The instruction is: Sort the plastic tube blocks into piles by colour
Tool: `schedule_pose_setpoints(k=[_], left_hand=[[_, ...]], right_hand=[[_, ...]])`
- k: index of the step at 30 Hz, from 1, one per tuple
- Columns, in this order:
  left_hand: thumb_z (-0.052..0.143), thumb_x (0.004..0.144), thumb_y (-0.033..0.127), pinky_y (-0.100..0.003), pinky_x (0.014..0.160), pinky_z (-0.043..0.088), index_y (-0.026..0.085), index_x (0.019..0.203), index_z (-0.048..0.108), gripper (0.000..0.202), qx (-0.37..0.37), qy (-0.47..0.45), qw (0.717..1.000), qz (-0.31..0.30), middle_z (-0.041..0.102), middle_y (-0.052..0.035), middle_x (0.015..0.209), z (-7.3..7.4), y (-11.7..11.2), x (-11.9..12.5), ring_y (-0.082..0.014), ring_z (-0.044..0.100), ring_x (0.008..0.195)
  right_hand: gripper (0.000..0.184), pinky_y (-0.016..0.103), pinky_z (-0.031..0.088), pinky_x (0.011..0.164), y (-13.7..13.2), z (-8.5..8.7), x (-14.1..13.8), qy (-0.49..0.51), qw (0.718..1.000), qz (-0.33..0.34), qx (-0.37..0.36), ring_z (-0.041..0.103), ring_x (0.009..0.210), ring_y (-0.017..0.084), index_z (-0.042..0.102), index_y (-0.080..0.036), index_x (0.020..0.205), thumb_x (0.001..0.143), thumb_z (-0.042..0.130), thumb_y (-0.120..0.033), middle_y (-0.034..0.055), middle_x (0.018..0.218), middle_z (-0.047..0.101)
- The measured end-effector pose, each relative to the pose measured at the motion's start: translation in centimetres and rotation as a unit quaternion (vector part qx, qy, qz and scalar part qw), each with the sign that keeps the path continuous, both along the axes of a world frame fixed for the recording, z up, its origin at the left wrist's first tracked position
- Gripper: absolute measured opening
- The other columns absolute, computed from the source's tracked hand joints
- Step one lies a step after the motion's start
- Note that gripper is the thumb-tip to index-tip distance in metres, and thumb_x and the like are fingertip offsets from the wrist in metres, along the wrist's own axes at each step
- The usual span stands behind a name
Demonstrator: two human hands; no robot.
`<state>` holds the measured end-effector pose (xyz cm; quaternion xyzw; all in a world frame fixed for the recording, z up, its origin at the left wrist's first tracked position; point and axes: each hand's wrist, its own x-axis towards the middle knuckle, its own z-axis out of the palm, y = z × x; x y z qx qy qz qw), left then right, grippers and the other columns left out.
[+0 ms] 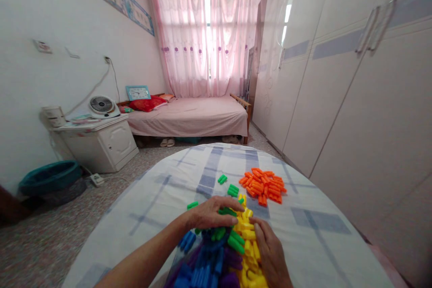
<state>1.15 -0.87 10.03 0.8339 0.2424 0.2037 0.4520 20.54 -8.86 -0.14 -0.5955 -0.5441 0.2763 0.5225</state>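
Observation:
A mixed heap of small plastic tubes lies near me on the checked cloth (313, 229): blue and purple pieces (205, 265), green pieces (232, 239) and yellow pieces (248, 234). My left hand (211, 213) lies flat on top of the heap, fingers stretched over a green piece. My right hand (270, 252) rests on the yellow pieces, fingers together and curled onto them. A separate pile of orange tubes (263, 184) sits farther out. A few loose green tubes (232, 190) lie between it and the heap.
The cloth covers a rounded table. Beyond it are a pink bed (189, 117), a white cabinet (101, 144) with a fan (101, 105), a teal basin (50, 177) on the floor at left, and white wardrobe doors (337, 90) along the right.

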Motion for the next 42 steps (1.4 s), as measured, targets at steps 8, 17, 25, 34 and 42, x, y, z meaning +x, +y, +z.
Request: schedule_pose_setpoints(k=[8, 17, 25, 34, 42], left_hand=[[0.051, 0.083, 0.037, -0.034, 0.106, 0.032, 0.018, 0.114, 0.061, 0.038, 0.156, 0.126, 0.951, 0.234, 0.052, -0.0107, 0.131, -3.1, 6.5, 0.7, -0.0222, 0.047, 0.123], [0.077, 0.052, 0.043, -0.04, 0.102, 0.036, 0.02, 0.116, 0.06, 0.07, 0.141, 0.247, 0.937, 0.201, 0.045, -0.0138, 0.136, -6.8, 10.9, 4.4, -0.0341, 0.042, 0.125], [0.074, 0.053, 0.029, -0.036, 0.089, 0.044, 0.02, 0.096, 0.067, 0.045, 0.18, 0.239, 0.931, 0.208, 0.059, -0.0083, 0.107, -6.0, 9.8, 5.2, -0.0265, 0.055, 0.1], [0.069, 0.066, 0.032, -0.03, 0.088, 0.046, 0.02, 0.104, 0.064, 0.041, 0.158, 0.091, 0.964, 0.195, 0.057, -0.006, 0.114, -1.8, 4.0, 0.2, -0.0195, 0.056, 0.099], [0.063, 0.075, 0.043, -0.04, 0.109, 0.029, 0.027, 0.124, 0.055, 0.053, 0.139, 0.076, 0.956, 0.247, 0.043, -0.0073, 0.141, -1.9, -2.7, -3.9, -0.0259, 0.038, 0.13]], right_hand=[[0.033, 0.026, 0.046, 0.088, 0.2, -0.4, 0.0, 0.005, 1.0, 0.001, 0.021, 0.061, 0.098, 0.017, 0.065, -0.022, 0.095, 0.088, 0.042, -0.044, 0.0039, 0.099, 0.067], [0.031, 0.023, 0.047, 0.082, -0.2, 0.4, -0.3, -0.004, 1.0, -0.001, 0.027, 0.062, 0.09, 0.016, 0.065, -0.023, 0.095, 0.09, 0.039, -0.04, 0.0024, 0.091, 0.066], [0.03, 0.023, 0.045, 0.084, -0.1, 0.4, -0.4, -0.002, 1.0, 0.004, 0.014, 0.061, 0.091, 0.015, 0.063, -0.023, 0.092, 0.09, 0.037, -0.038, 0.002, 0.092, 0.065], [0.031, 0.025, 0.045, 0.084, 0.0, 0.2, -0.2, 0.002, 0.999, 0.004, 0.035, 0.062, 0.091, 0.016, 0.066, -0.022, 0.093, 0.089, 0.04, -0.039, 0.0028, 0.093, 0.067], [0.036, 0.027, 0.045, 0.085, 0.1, 0.3, -0.2, -0.006, 0.999, 0.009, 0.034, 0.061, 0.093, 0.018, 0.066, -0.021, 0.092, 0.087, 0.039, -0.045, 0.0041, 0.096, 0.068]])
